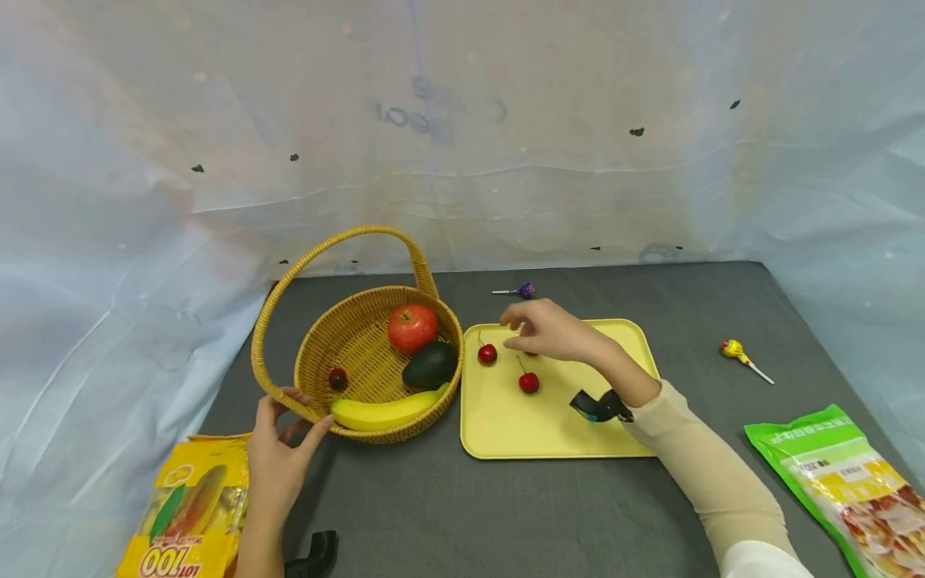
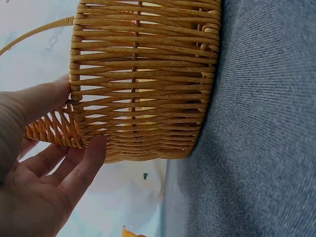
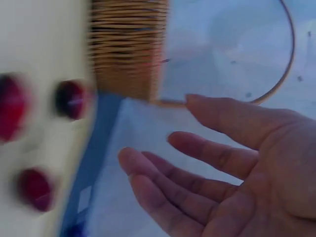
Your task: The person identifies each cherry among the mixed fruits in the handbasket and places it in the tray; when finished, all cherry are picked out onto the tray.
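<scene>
My left hand grips the near-left rim of a round wicker basket, where its tall handle joins. In the left wrist view the thumb and fingers lie around the woven side. Inside the basket are a pomegranate, an avocado, a banana and a cherry. My right hand hovers over the yellow tray, fingers loosely bent and holding nothing. Below it on the tray lie a cherry, another cherry and a third, partly hidden cherry.
A purple lollipop lies behind the tray, and a yellow-and-red lollipop to its right. At the front left is a yellow candy bag; a green snack bag lies at the right. White sheeting stands behind the grey table.
</scene>
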The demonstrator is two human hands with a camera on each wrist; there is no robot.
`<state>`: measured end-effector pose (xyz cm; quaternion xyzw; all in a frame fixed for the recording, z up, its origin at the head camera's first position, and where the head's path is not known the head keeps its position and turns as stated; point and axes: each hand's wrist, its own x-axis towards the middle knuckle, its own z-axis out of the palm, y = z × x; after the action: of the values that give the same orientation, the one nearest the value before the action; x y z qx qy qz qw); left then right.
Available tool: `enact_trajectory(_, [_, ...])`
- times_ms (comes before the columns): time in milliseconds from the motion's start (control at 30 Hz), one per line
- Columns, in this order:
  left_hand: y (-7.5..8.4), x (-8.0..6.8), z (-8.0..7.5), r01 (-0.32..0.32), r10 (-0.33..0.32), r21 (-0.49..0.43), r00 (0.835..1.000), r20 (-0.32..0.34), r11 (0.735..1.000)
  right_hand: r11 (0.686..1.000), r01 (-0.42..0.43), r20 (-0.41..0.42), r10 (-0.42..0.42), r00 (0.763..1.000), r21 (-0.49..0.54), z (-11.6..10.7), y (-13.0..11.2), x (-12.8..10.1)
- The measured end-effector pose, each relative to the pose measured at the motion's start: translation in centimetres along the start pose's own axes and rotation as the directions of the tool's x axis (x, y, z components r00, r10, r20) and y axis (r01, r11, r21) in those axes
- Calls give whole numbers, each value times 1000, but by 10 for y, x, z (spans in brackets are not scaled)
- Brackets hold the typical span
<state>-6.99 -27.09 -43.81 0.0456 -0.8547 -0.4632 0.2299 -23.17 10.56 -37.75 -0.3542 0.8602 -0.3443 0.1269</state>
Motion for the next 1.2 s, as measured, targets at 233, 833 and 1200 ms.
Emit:
enact_trajectory(233, [-2, 1, -1, 13, -13, 6, 1000, 1, 1000, 977, 204, 200, -214, 956, 71, 8, -63, 88])
enact_trajectory(833, [-4, 3, -1, -35, 35, -15, 999, 19, 999, 976, 214, 573, -201, 795, 46, 134, -110, 198])
enact_trajectory(1200, [-2, 1, -4, -34, 34, -6, 999, 6, 999, 986, 169, 604, -124, 787, -17, 145, -111, 197])
